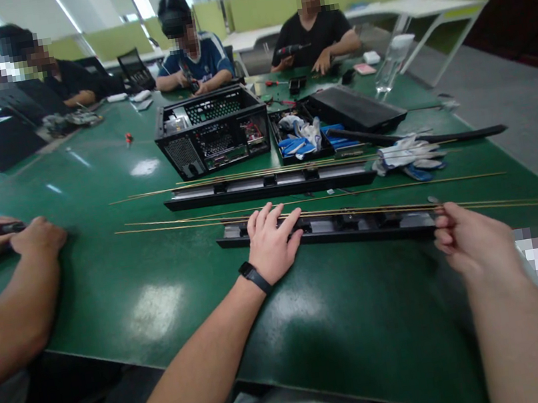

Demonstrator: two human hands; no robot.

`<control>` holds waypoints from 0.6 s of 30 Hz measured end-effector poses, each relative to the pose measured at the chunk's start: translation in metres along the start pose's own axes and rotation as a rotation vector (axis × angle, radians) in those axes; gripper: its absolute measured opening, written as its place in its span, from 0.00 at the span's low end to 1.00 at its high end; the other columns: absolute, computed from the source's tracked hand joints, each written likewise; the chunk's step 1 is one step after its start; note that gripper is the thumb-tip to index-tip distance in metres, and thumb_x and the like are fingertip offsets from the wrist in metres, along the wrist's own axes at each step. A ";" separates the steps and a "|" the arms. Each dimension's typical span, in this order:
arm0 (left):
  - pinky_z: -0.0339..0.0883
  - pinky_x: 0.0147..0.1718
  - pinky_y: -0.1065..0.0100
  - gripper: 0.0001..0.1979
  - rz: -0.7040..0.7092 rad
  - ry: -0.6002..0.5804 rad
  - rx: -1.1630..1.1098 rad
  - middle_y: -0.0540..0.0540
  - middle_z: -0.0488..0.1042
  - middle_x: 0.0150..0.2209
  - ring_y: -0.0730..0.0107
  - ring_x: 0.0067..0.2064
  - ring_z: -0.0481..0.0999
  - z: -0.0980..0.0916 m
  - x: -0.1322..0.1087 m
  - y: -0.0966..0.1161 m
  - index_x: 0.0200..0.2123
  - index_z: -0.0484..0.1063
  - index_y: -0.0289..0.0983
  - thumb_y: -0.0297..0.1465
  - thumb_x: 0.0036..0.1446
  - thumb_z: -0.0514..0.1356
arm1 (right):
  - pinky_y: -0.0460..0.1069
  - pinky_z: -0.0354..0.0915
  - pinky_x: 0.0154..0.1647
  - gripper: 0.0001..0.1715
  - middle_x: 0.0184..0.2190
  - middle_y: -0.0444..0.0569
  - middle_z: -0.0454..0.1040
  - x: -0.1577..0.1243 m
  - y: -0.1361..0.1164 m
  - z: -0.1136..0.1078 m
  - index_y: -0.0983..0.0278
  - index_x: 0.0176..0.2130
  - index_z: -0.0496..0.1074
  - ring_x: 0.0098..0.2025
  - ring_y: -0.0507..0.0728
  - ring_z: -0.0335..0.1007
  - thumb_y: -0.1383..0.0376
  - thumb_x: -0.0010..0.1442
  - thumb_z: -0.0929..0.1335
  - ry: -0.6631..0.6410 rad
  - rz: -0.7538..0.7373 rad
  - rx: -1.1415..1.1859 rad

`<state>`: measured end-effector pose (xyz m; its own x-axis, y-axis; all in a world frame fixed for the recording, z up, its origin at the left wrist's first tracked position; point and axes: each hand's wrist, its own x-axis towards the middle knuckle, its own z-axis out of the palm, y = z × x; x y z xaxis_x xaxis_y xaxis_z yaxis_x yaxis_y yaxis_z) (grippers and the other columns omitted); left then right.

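Observation:
My left hand (273, 248) lies palm down with spread fingers on a long black rail (355, 234), a channel with a silvery inside and dark blocks along it. Thin brass-coloured rods (166, 227) run lengthwise over the rail, pass under my left fingers and stick out past both ends. My right hand (479, 237) is closed in a pinch at the rail's right end. A small greyish tip shows above its fingers; what it belongs to is hidden. Behind lies a second black rail (267, 192) of the same sort, with more rods along it.
An open black computer case (213, 136) stands behind the rails. Right of it are a black tray (284, 149) of gloves, a black tube (466, 134), more gloves (408, 154) and a bottle (393, 65). A co-worker's hands (39, 236) rest at left; others sit opposite.

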<state>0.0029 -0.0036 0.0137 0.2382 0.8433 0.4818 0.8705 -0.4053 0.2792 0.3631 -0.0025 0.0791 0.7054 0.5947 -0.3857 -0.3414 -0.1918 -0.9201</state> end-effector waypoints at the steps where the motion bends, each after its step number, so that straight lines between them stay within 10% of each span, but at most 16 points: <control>1: 0.66 0.88 0.32 0.26 -0.003 -0.002 -0.001 0.37 0.86 0.79 0.35 0.86 0.78 0.000 0.000 0.000 0.80 0.87 0.54 0.34 0.84 0.73 | 0.40 0.48 0.14 0.27 0.24 0.39 0.69 0.000 -0.001 0.000 0.62 0.32 0.74 0.15 0.44 0.54 0.76 0.85 0.72 0.019 0.003 0.009; 18: 0.68 0.87 0.32 0.26 0.005 0.003 -0.006 0.37 0.86 0.79 0.36 0.86 0.79 0.001 0.000 -0.001 0.80 0.88 0.53 0.34 0.84 0.72 | 0.41 0.47 0.15 0.25 0.24 0.40 0.70 0.003 0.001 -0.001 0.62 0.32 0.73 0.15 0.45 0.54 0.77 0.83 0.73 0.042 -0.022 0.001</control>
<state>0.0023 -0.0035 0.0129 0.2410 0.8403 0.4855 0.8668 -0.4114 0.2818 0.3655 -0.0014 0.0771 0.7379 0.5655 -0.3683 -0.3262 -0.1789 -0.9282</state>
